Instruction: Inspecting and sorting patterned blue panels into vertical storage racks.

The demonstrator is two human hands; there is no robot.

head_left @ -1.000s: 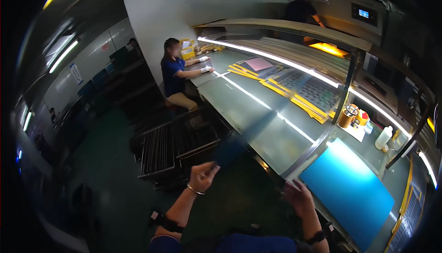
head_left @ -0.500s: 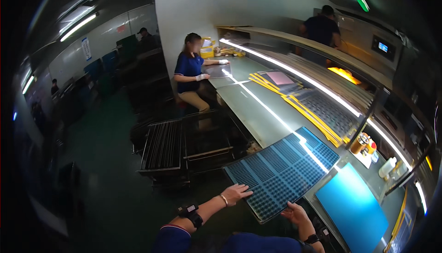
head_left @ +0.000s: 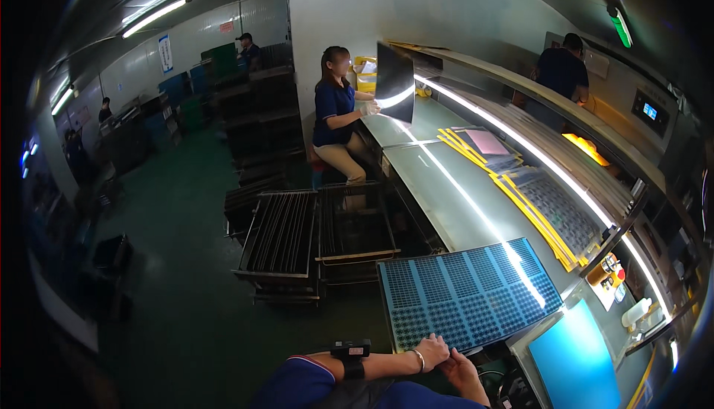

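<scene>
A blue panel (head_left: 468, 290) printed with a dark grid of small shapes reaches over the table's near edge. Its near side is at my hands, its far right part over the tabletop. My left hand (head_left: 431, 351) is closed at that near side, fingers curled on the edge. Right beside it, my right hand (head_left: 462, 373) holds the same edge from below, its fingertips close to the left ones and partly hidden. A plain bright blue sheet (head_left: 576, 357) lies on the table to the right of the panel.
Dark slotted racks (head_left: 279, 234) stand left of the long table (head_left: 431, 193). Yellow-edged films (head_left: 550, 208) lie under the light bar. A bottle (head_left: 637, 312) and an orange can (head_left: 604, 269) stand at right. A seated co-worker (head_left: 338, 111) holds a dark sheet (head_left: 394, 85) upright.
My left hand has moved from the panel's left side to its near edge, beside my right. The panel has turned slightly. The co-worker has raised a sheet off the table. My view has shifted.
</scene>
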